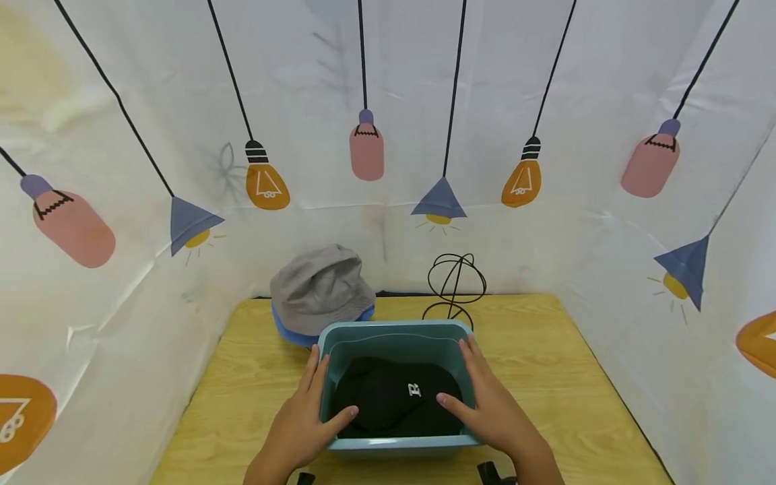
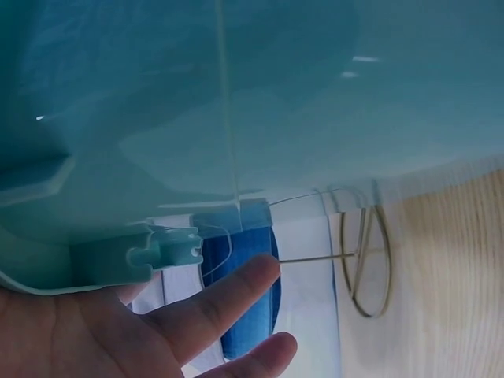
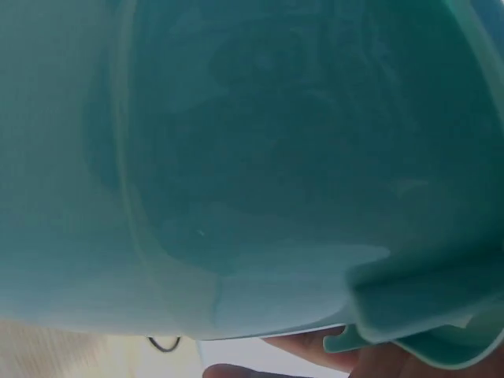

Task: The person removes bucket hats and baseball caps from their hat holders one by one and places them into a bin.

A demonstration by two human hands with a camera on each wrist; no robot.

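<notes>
A teal plastic bin (image 1: 397, 442) stands over the wooden table in front of me, between my two hands. Inside lies a black cap (image 1: 388, 397) with a white letter R on it. My left hand (image 1: 303, 417) holds the bin's left rim, its thumb laid over the edge and its fingers stretched along the outside. On the opposite rim, my right hand (image 1: 500, 411) holds in the same way, thumb inside. From the left wrist view, the fingers (image 2: 213, 315) extend below the rim beside a moulded notch. The bin's outer wall fills most of the right wrist view.
Behind the bin at the left, a grey bucket hat (image 1: 321, 286) rests on a blue hat (image 1: 291, 333). A black wire stand (image 1: 455, 279) is at the back right. Around the yellow wooden table (image 1: 545, 377) hangs a white sheet (image 1: 388, 40) printed with lamps.
</notes>
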